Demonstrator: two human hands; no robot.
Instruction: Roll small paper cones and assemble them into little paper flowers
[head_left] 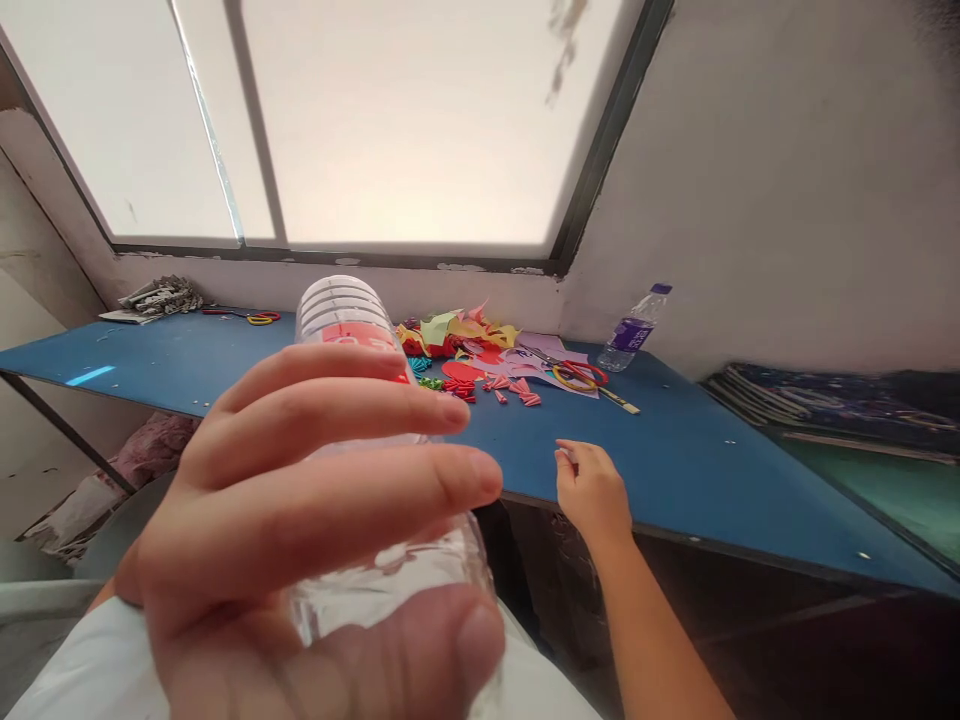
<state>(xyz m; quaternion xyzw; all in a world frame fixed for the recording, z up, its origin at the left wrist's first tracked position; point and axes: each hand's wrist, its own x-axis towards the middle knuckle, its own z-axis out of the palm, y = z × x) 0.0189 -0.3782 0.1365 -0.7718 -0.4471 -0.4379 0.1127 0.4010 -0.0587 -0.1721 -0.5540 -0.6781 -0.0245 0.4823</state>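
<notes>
My left hand (315,520) is wrapped tight around a clear bottle (352,330), held up close to my face. My right hand (592,490) rests at the edge of the blue surface (697,470), fingers curled on something tiny and white, maybe the cap; I cannot tell. The bottle looks nearly empty. The paper pieces (480,355) and scissors (577,375) lie untouched.

My left hand (315,520) sits so close it blurs and hides most of the clear bottle (352,400) — the bottle's mouth end is cut off at the bottom edge — while my right hand (592,490) pinches something too small to tell.
</notes>
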